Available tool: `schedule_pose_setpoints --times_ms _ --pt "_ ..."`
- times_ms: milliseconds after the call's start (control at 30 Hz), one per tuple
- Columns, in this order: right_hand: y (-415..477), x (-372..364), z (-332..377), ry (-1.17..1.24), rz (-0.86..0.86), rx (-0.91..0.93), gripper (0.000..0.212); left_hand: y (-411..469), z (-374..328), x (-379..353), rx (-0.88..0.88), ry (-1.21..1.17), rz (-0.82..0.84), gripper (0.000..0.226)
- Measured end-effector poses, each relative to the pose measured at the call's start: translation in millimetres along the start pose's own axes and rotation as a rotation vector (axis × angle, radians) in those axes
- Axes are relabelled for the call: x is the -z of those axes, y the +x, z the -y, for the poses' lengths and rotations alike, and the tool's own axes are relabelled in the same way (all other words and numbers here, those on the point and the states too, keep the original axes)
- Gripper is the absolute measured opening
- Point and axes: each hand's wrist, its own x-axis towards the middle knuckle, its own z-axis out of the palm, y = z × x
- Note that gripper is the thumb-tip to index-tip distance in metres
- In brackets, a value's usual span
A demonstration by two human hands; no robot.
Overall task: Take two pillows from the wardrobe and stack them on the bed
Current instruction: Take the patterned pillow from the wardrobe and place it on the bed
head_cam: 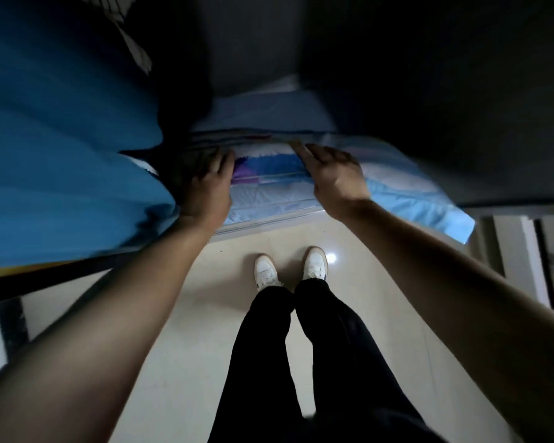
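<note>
A stack of bedding lies low in the dark wardrobe (429,91). A pillow with a blue, purple and white pattern (266,166) sits in the stack, on a pale blue pillow (269,203). My left hand (205,182) grips the patterned pillow's left end, fingers curled into the stack. My right hand (331,174) holds its right end, with the fingertips pushed in above it. The bed (61,139), under a blue sheet, fills the left side.
Folded pale blue bedding (269,113) lies above the patterned pillow, and more light blue fabric (422,203) hangs out to the right. My feet in white shoes (288,266) stand on the glossy cream floor. The bed's dark frame (45,279) runs along the left.
</note>
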Motion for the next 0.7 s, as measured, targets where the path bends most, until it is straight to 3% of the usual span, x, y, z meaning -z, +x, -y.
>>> schedule_pose_setpoints --times_ms 100,367,700 --pt "-48.1 25.7 13.2 0.028 0.032 -0.034 0.072 -34.5 -17.4 22.0 -0.041 0.034 0.095 0.063" --pt "-150.4 66.5 25.0 0.012 0.096 -0.1 0.065 -96.1 -62.9 59.2 -0.156 0.134 0.146 0.05" --pt "-213.4 122.2 29.6 0.018 0.046 -0.033 0.061 -153.4 -98.9 118.7 -0.206 0.209 0.066 0.045"
